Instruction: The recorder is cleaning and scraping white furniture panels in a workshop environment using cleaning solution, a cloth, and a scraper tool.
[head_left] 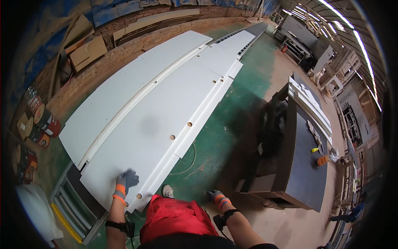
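My left hand, in a grey work glove with an orange cuff, is over the near end of a long white panel. Its fingers are spread and hold nothing; whether they press on the surface I cannot tell. Round holes with a brown wood-coloured inside run along the panel's right side, one of them just beside this hand. My right hand, gloved the same way, hangs over the green floor to the right of the panel. Its fingers are slightly bent and apart, with nothing visible in them.
More white boards lie alongside on the left. A roller conveyor shows under the near end. At right stands a dark-topped workbench with white strips and an orange bottle. Paint buckets line the left wall.
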{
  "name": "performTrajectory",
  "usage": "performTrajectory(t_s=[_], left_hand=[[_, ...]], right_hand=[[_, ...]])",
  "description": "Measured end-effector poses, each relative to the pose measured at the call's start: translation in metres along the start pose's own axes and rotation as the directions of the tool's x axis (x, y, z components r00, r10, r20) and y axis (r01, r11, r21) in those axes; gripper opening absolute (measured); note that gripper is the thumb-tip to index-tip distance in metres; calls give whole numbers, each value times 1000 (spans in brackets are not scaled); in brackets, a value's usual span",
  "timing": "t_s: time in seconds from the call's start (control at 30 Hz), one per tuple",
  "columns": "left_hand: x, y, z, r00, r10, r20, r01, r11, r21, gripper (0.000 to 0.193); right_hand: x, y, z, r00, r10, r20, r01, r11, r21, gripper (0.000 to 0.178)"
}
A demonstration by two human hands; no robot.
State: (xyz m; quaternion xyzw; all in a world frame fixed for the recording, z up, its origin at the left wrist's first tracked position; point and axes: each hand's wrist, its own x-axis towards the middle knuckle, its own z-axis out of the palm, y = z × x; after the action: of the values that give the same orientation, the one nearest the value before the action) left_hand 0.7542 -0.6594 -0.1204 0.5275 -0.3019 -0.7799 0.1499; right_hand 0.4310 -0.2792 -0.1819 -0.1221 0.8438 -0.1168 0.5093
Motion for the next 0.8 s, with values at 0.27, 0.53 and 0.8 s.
performTrajectory(t_s=[0.27, 0.53, 0.8], left_hand=[[26, -101, -157, 327, 624, -710, 396, 592, 702, 64], [-111, -121, -199, 201, 138, -970, 164, 971, 172, 63], [-145, -167, -236, 198, 149, -969, 259, 945, 199, 59]], right_hand=[[61, -58, -17, 996, 79, 31, -83, 984, 156, 49], [126, -225, -13, 915, -320, 247, 210, 898, 386, 36], [160, -344, -39, 973, -163, 164, 57, 857, 513, 73]])
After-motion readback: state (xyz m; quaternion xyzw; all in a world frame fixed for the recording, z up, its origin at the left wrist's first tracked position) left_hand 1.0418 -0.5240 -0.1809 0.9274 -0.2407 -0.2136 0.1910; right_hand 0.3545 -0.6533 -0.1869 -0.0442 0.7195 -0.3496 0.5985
